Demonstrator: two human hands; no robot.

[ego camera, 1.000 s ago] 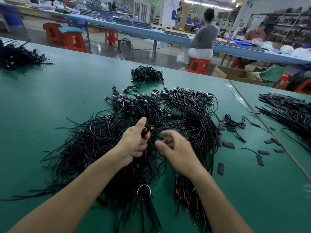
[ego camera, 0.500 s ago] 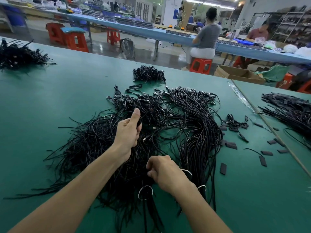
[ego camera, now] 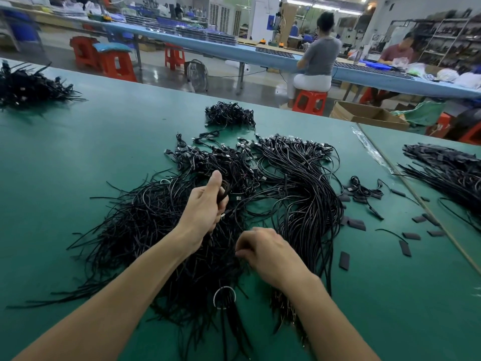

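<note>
over the cable pile (ego camera: 312, 204): left hand (ego camera: 205, 208) still grips a coil (ego camera: 223, 190), thumb up
right hand (ego camera: 270, 252): i've pulled it back, fingers curled on a strand (ego camera: 235, 264)
meaning: winding probably continues

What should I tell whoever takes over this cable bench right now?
Left hand: grips a small coil of black cable, thumb up, above the loose heap of thin black cables.
Right hand: fingers curled down into that heap; I cannot tell whether it pinches a strand.
Done: one bundle near the front edge sits in a white ring tie.
To do: most of the heap on the green table lies unsorted. Flat black rectangular pieces lie scattered to the right.
</note>
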